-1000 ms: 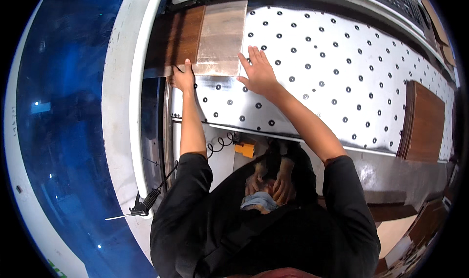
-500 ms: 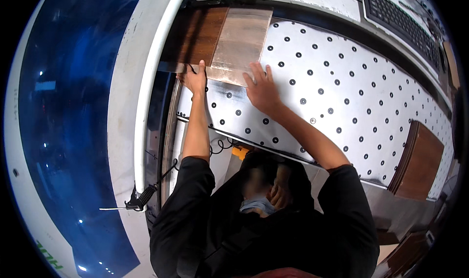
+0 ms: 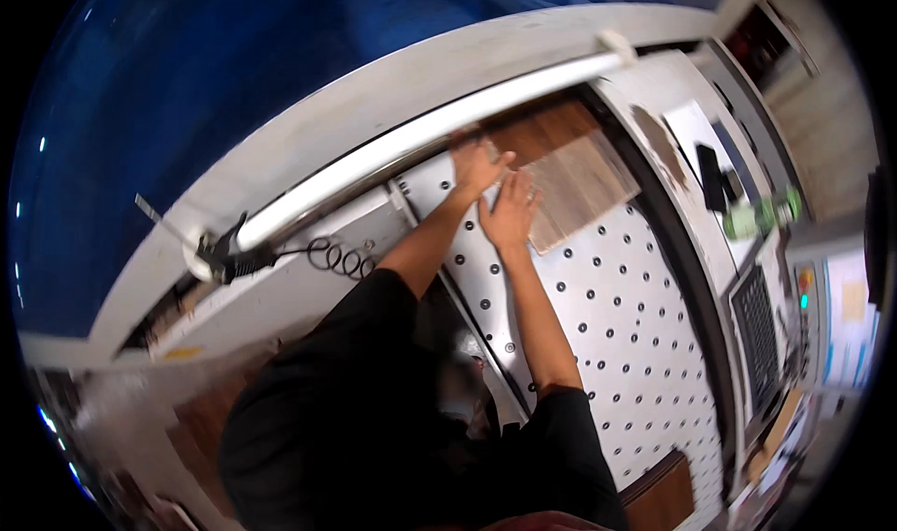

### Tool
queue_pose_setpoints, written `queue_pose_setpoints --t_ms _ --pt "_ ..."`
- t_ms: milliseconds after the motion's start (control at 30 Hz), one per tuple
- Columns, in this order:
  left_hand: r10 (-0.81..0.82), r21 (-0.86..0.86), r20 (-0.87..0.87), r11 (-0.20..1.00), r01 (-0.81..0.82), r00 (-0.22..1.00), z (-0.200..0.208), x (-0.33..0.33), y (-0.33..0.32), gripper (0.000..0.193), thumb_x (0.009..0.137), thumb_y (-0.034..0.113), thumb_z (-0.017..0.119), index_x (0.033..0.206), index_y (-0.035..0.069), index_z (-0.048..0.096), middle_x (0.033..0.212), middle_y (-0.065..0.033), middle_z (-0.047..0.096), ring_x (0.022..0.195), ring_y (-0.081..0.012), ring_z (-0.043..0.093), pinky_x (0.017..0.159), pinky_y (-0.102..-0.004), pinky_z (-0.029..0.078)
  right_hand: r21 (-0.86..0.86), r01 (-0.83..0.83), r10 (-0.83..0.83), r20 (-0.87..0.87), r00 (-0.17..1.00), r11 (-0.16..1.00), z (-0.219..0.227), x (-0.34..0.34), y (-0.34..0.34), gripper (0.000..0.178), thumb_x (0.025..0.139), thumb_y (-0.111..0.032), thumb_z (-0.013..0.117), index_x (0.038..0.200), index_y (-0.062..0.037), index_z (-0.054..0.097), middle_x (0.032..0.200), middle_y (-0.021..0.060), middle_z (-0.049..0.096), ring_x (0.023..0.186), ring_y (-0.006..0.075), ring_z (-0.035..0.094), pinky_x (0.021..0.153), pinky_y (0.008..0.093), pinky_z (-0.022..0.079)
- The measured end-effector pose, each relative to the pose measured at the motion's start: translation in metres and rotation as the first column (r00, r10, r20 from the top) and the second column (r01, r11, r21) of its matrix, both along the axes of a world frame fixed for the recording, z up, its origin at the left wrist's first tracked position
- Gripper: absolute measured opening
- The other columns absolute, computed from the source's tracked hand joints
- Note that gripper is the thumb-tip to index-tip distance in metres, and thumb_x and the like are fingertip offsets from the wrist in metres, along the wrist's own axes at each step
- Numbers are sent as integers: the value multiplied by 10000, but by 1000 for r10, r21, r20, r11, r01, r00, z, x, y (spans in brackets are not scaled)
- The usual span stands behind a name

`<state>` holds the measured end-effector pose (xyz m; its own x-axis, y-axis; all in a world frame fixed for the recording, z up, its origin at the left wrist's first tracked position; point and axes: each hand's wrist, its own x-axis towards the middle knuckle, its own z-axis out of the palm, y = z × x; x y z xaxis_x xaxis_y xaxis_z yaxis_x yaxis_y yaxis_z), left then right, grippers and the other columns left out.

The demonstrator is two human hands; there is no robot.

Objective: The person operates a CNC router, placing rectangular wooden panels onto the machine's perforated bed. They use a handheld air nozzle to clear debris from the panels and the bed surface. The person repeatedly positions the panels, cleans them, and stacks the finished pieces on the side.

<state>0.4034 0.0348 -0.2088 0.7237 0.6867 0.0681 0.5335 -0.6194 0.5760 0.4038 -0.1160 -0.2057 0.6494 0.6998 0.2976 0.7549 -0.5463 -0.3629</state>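
The brown board (image 3: 579,190) lies on the white table with black dots (image 3: 598,344), close to the long white bar (image 3: 402,146). One part of it is dark and the other part is paler. The person's left hand (image 3: 478,169) is at the board's dark end, with its thumb sticking out. It is blurry, so one cannot tell if it grips the edge. The right hand (image 3: 509,215) is flat and loose with its fingers spread, and the fingertips are at the near edge of the paler part.

Over on the right, a lit screen (image 3: 846,316) shows coloured blocks, too small to read. The keyboard (image 3: 757,335) has tiny keys, and their marks are too small as well. Near it lies a green bottle (image 3: 761,215), too blurry to read.
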Motion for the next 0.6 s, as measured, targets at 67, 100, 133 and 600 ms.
queue_pose_setpoints --t_ms 67,100,133,600 --pt "112 198 176 969 -147 978 -6 -2 -4 954 844 682 615 1444 -48 487 1472 -368 429 1453 -528 265 1198 -613 131 -12 -41 41 14 999 999 6 -2 2 843 891 -457 612 1470 111 382 1565 303 332 1498 415 250 1218 601 90" --pt "108 136 150 982 -129 983 -3 -4 -5 970 847 677 613 1466 -52 452 1503 -376 375 1467 -535 214 1205 -615 98 -17 -36 37 12 999 999 5 -3 2 842 893 -457 605 1466 120 385 1566 307 330 1499 417 249 1219 601 79" --pt "91 72 127 992 -100 988 2 -5 -6 988 850 672 612 1489 -55 418 1534 -383 321 1482 -543 164 1212 -616 64 -18 -40 40 4 999 999 4 -4 1 845 893 -460 599 1465 125 385 1566 312 329 1500 420 248 1216 603 86" --pt "91 65 59 993 -94 994 9 -7 -9 1001 877 677 574 1537 -37 341 1560 -371 286 1503 -502 153 1224 -597 35 6 -38 38 35 999 999 3 -4 2 823 907 -442 595 1458 132 385 1546 320 351 1483 440 267 1207 607 125"
